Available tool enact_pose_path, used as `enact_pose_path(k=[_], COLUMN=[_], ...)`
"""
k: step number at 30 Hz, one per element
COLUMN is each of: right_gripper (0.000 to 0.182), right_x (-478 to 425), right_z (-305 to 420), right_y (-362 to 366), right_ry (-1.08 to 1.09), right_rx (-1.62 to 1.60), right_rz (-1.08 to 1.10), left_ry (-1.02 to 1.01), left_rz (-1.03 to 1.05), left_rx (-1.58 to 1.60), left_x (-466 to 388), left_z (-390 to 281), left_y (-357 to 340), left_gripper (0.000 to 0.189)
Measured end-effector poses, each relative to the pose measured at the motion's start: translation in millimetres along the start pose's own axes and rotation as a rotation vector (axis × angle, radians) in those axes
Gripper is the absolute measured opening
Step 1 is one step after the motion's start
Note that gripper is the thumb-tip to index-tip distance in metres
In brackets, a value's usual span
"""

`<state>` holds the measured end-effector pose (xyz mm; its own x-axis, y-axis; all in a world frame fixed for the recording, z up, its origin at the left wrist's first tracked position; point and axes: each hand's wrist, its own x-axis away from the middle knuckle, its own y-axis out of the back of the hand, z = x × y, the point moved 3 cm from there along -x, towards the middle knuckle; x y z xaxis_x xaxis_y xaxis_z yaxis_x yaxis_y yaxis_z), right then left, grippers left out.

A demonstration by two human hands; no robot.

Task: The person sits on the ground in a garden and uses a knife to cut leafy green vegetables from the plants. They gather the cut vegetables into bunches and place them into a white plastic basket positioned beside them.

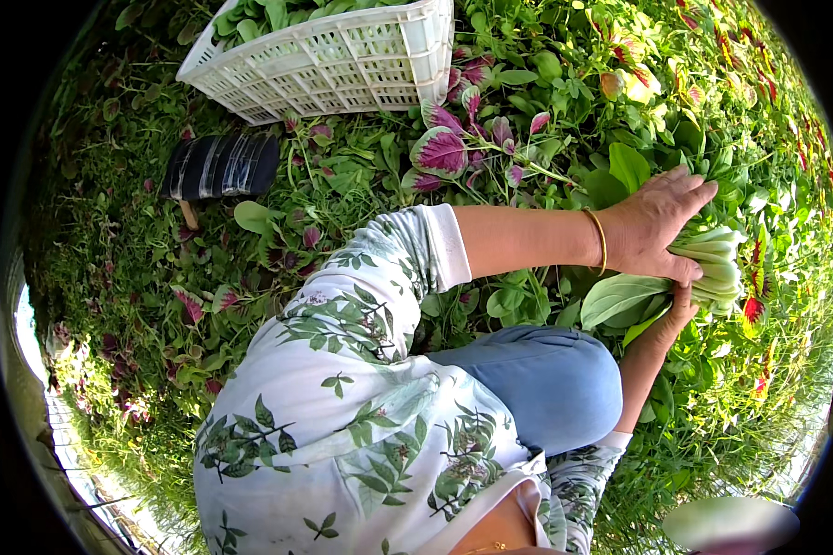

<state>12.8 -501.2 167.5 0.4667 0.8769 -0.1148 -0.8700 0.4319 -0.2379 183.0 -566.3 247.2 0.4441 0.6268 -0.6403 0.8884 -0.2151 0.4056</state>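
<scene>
A bunch of leafy greens (713, 267) with thick pale-green stalks lies between my two hands at the right, stalk ends pointing right and broad leaves to the left. My left hand (659, 218), with a gold bangle at the wrist, lies over it, thumb against the stalks and fingers spread along the far side. From the near side my right hand (670, 320) grips the bunch; its fingers are partly hidden behind the leaves. My bent knee (541, 381) in blue trousers is between my forearms.
A white slatted plastic crate (333, 69) holding leafy greens stands at the top. Left of centre is a small seat (221, 166) with a black, tape-wrapped top and a wooden leg. Red-and-green amaranth (441, 151) and other low plants surround me.
</scene>
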Motion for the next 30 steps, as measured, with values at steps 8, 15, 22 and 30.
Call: enact_pose_path(k=[8,15,22,30], right_gripper=[0.067,0.06,0.05,0.054], right_x=[-6.2,-29.7,-47.0,-19.5], right_z=[5.0,-5.6,4.7,22.7], right_y=[78.9,124.0,132.7,151.1], right_ry=[-0.221,-0.339,-0.341,-0.32], right_rx=[-0.037,-0.002,-0.123,-0.18], right_rz=[-0.194,-0.383,-0.488,-0.399], left_ry=[0.622,1.687,1.481,1.398], left_rz=[-0.547,-1.889,-1.839,-1.83], left_rx=[-0.896,-0.648,-0.187,-0.346], left_x=[241.4,499.7,555.6,506.1], left_z=[157.5,143.3,174.2,180.9], left_y=[252.8,466.8,506.9,436.9], left_gripper=[0.062,0.092,0.118,0.094])
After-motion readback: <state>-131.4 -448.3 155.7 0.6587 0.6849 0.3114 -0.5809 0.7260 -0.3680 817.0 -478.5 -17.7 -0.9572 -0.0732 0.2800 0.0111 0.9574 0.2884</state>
